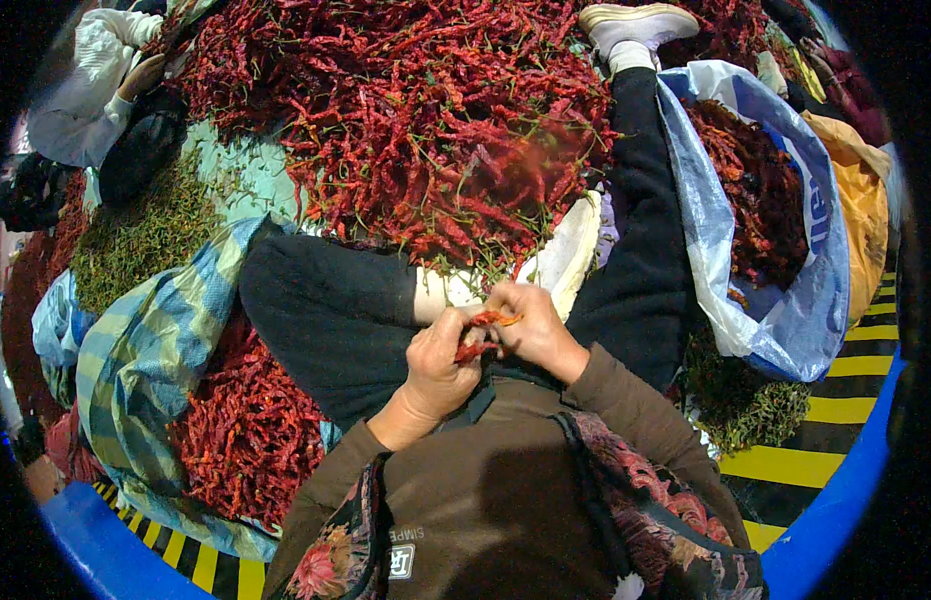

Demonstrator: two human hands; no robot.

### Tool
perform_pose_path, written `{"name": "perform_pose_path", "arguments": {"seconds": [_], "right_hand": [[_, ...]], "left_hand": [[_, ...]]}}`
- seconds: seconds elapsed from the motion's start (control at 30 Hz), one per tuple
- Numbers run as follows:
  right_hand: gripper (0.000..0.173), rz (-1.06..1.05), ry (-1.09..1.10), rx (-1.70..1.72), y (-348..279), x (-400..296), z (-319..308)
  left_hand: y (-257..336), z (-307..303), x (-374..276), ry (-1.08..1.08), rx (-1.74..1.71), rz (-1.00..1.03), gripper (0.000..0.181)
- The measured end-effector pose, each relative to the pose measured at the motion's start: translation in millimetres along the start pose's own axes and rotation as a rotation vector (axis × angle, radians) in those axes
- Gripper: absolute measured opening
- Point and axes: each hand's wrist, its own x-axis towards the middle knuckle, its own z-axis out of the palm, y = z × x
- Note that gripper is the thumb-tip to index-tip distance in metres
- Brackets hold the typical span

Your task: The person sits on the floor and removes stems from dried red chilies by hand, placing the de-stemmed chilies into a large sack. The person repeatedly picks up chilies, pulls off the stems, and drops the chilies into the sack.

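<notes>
Dried red chilli peppers show between my two hands, which are held close together above my lap. My left hand is closed around a few of them, with one red pod sticking out past the fingers. Fingers bent, my right hand pinches at an orange-red chilli beside it. Part of the grip is hidden behind the knuckles. Just beyond my hands, a large heap of red chillies with green stems reaches up to my folded leg and shoe.
At left, a checked woven sack holds red chillies. A blue-white sack with darker chillies stands right, before an orange sack. Green stems lie in piles. Another person's hand is at upper left. Yellow-black stripes edge the floor.
</notes>
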Motion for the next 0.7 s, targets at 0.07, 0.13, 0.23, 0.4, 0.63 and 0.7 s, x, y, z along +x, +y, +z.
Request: {"name": "perform_pose_path", "arguments": {"seconds": [0.07,0.13,0.23,0.4,0.63,0.7], "right_hand": [[0.010,-0.262,-0.160,-0.244,-4.1,-14.2,-2.3],[0.010,-0.372,-0.124,-0.299,-23.2,-14.1,-12.3],[0.016,-0.362,0.247,-0.407,-28.7,12.3,-37.2],[0.032,-0.235,0.265,-0.735,-43.3,50.8,-19.6],[0.022,-0.273,0.248,-0.527,-21.3,58.4,-5.9],[0.021,-0.372,0.262,-0.619,-24.6,45.2,-4.1]], "left_hand": [[-4.9,-3.4,-2.7,0.045,-0.388,-0.462,0.010],[-10.4,-11.8,2.1,0.114,-0.747,-0.801,0.008],[-33.2,-24.9,3.5,0.184,-1.146,-1.031,0.007],[-36.6,-21.9,1.3,0.127,-1.062,-1.040,0.018],[-37.4,-15.5,3.2,0.143,-1.014,-0.983,0.013],[-35.3,-9.8,9.9,0.097,-0.999,-0.977,0.015]]}}
